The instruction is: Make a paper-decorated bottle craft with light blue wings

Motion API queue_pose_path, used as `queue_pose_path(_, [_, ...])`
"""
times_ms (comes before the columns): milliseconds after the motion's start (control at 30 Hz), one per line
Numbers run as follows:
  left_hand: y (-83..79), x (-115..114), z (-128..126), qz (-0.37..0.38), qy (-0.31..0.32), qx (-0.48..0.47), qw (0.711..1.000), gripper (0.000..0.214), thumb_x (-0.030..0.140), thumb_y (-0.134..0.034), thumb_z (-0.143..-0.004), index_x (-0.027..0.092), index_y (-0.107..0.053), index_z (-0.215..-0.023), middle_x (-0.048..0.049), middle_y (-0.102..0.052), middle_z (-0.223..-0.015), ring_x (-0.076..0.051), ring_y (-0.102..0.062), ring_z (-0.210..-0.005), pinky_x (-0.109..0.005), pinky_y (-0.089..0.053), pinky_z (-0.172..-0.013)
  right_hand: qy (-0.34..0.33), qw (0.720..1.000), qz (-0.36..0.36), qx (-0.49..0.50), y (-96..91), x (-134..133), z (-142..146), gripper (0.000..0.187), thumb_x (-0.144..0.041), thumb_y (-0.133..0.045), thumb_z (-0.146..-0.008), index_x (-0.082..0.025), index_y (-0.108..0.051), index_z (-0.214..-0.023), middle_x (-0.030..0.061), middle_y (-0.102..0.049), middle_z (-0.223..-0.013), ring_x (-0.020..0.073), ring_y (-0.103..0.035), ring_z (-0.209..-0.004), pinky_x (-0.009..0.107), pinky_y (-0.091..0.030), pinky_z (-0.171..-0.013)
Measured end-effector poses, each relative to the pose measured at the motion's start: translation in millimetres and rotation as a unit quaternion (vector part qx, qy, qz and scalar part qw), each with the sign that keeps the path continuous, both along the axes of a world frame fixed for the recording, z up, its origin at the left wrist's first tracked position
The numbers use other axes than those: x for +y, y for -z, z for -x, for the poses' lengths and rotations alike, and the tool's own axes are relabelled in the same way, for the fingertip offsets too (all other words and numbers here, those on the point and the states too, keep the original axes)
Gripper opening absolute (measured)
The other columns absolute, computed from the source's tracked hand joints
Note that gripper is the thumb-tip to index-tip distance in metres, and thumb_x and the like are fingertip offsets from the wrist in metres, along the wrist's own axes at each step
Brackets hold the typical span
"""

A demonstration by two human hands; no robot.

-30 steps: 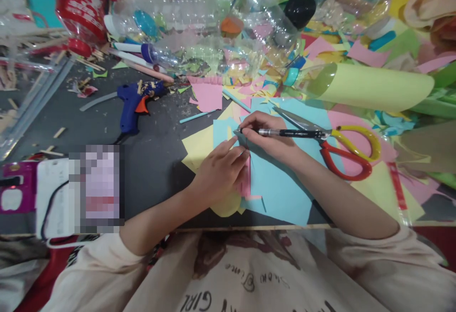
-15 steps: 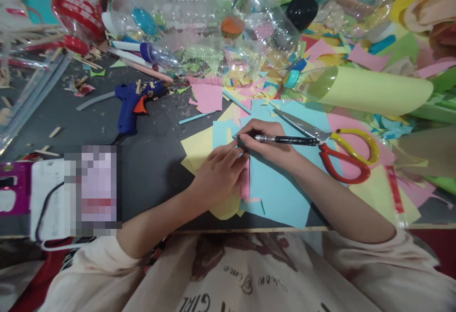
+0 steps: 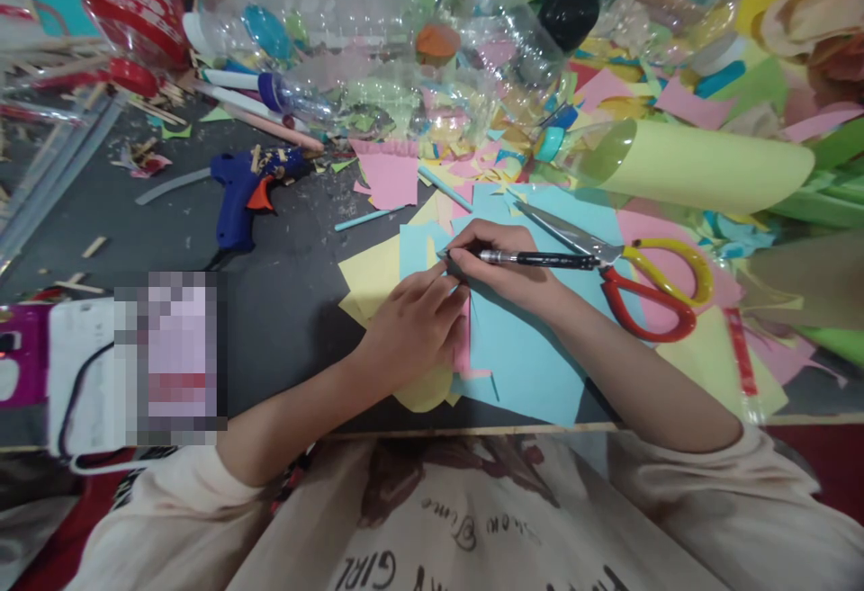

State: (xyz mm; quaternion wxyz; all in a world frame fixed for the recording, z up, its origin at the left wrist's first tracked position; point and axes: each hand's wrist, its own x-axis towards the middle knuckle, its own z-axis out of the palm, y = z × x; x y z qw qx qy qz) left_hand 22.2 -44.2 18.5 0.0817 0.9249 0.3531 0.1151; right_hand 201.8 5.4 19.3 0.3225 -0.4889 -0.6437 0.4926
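The dark surface (image 3: 283, 303) carries a litter of coloured paper. Nearest the person lies a light blue paper sheet (image 3: 533, 357), overlapping a yellow sheet (image 3: 368, 276) on its left. Both hands meet at the blue sheet's upper left corner.

The left hand (image 3: 411, 330) lies knuckles-up across the seam of the two sheets. Its fingers are bent and press down on the paper and on a pink strip (image 3: 463, 350) under its right edge; the grip clasps nothing that shows, and the forefinger points up toward the pen's tip. The right hand (image 3: 506, 272) comes in from the right, its grip closed around the front of a black pen (image 3: 540, 259).

Yellow-and-red scissors (image 3: 648, 290) lie just beyond the pen's rear end, blades angled up and to the left behind the right hand.

The pen's long axis runs almost level, left to right. Its rear points toward the scissors and its tip sits at the far left, on the blue sheet's corner, just above the left forefinger. The two hands are touching or very nearly so there.
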Motion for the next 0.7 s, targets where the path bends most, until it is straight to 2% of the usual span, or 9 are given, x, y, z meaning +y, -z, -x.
queue_pose_path(167, [0.5,-0.1,-0.3,-0.002,-0.001,-0.014,1.0,0.032,0.023,-0.039,-0.099,0.013,-0.063,-0.119,-0.0144,-0.069,-0.113,-0.027,-0.061,-0.121,-0.042,-0.053,-0.096,0.0,1.0,0.006,-0.006,0.8,0.2,-0.4,0.014,-0.029,-0.06,-0.082,-0.019,-0.062,-0.072,0.0,-0.064,-0.068,0.0136,-0.056,-0.062,0.027,-0.042,-0.06])
queue_pose_path(533, [-2.1,0.4,-1.8,-0.051,-0.004,-0.038,0.998,0.029,0.022,-0.041,-0.099,0.01,-0.064,-0.112,-0.0129,-0.071,-0.104,-0.024,-0.068,-0.105,-0.036,-0.054,-0.092,0.009,1.0,0.002,0.0,-2.6,-0.7,2.8,0.013,-0.028,-0.06,-0.081,-0.02,-0.061,-0.07,-0.0003,-0.064,-0.067,0.0138,-0.057,-0.063,0.028,-0.043,-0.062])
queue_pose_path(700, [-2.7,0.4,-1.8,-0.036,-0.003,-0.031,0.999,0.028,0.022,-0.041,-0.099,0.012,-0.064,-0.112,-0.0126,-0.071,-0.107,-0.025,-0.066,-0.112,-0.038,-0.054,-0.091,0.024,1.0,-0.005,-0.002,-2.5,-1.7,2.6,0.013,-0.027,-0.059,-0.082,-0.02,-0.061,-0.07,-0.0005,-0.063,-0.065,0.0138,-0.056,-0.062,0.029,-0.042,-0.061])
